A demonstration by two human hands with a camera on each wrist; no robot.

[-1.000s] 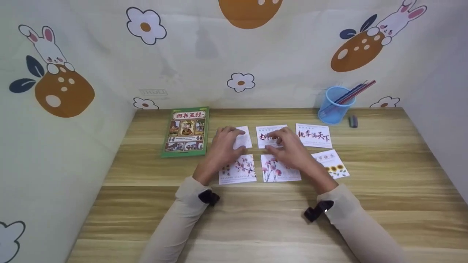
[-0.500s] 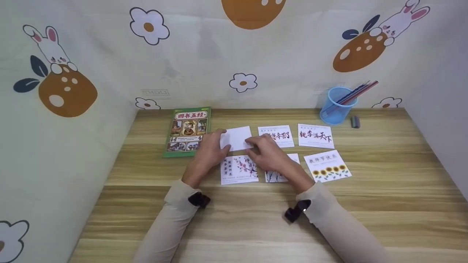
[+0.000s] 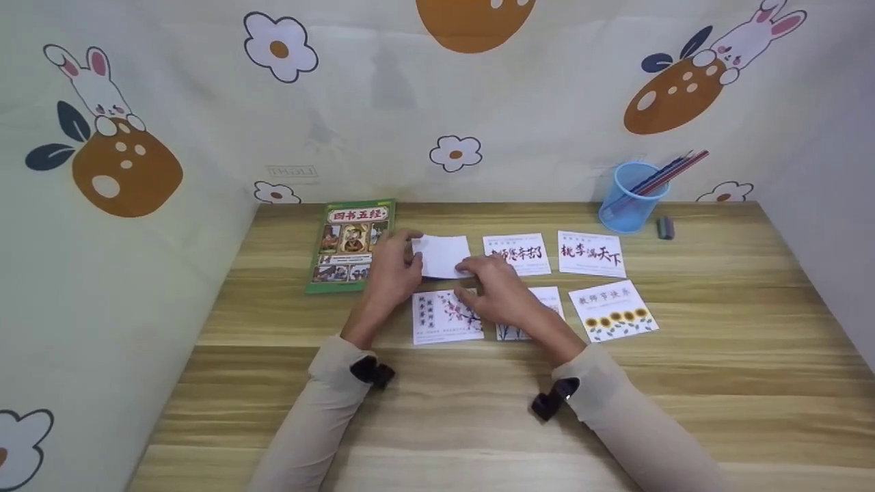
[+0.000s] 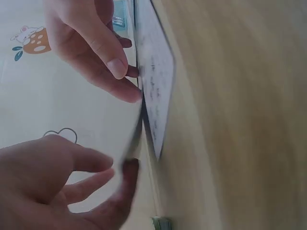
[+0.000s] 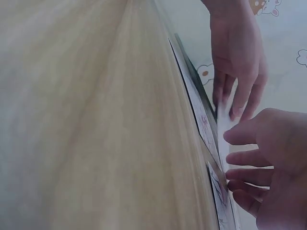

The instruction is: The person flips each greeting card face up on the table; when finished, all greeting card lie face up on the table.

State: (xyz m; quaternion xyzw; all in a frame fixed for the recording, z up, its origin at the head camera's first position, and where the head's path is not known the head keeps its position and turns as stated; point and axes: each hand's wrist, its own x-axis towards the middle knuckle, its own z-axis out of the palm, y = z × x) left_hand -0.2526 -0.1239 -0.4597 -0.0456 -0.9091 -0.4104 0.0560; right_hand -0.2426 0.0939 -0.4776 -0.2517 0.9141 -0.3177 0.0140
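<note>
A blank white card [image 3: 444, 254] is raised a little at its left side, a shadow under its near edge. My left hand [image 3: 393, 266] pinches its left end; in the left wrist view the card [image 4: 135, 136] shows edge-on at the thumb tip. My right hand [image 3: 504, 290] touches the card's right corner with extended fingertips, its thumb apart from it. Nearer lie a blossom card [image 3: 448, 331] and, partly beneath the right hand, a flower card [image 3: 517, 332]. A card with red lettering [image 3: 531, 256] lies to the right of the blank one.
A green-bordered book [image 3: 348, 253] lies next to the left hand. Farther right are another red-lettered card [image 3: 591, 265] and a sunflower card [image 3: 615, 321]. A blue pencil cup [image 3: 629, 205] and a small eraser-like block [image 3: 666, 228] stand near the patterned wall.
Both hands have shifted left, the right one leaving the middle lettered card for the blank card. Half a second ago the blank card lay slightly more slanted; its left side is now raised.
</note>
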